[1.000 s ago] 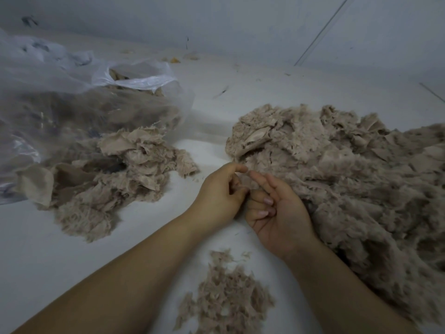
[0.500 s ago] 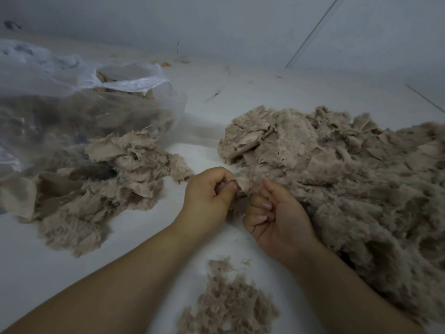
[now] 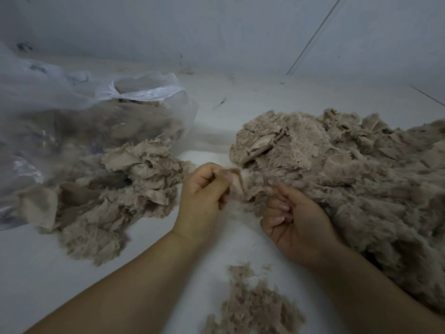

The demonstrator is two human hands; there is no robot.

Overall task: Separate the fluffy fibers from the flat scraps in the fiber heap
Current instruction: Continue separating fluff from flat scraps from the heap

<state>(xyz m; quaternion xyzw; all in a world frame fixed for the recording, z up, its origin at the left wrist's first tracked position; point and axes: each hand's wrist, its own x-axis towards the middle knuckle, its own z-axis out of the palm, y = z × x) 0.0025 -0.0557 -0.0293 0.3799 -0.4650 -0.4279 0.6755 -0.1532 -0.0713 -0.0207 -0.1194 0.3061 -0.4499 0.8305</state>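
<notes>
A big beige fiber heap [image 3: 349, 179] fills the right side of the white surface. My left hand [image 3: 204, 191] pinches a small flat scrap [image 3: 237, 183] at the heap's near left edge. My right hand [image 3: 296, 220] lies palm up beside it, fingers curled round a tuft of fluffy fibers [image 3: 261, 194] still joined to the scrap. A pile of flat scraps [image 3: 115, 189] lies to the left. A small pile of fluffy fibers [image 3: 252, 304] sits near me between my forearms.
A clear plastic bag [image 3: 72, 112] holding more beige material lies at the left, its mouth open toward the scrap pile. A pale wall [image 3: 216, 27] rises behind the surface. Bare white surface [image 3: 228, 112] shows between the bag and the heap.
My hands have drawn apart: the left has lifted up and left with the scrap, the right has moved right and toward me, and fibers stretch between them.
</notes>
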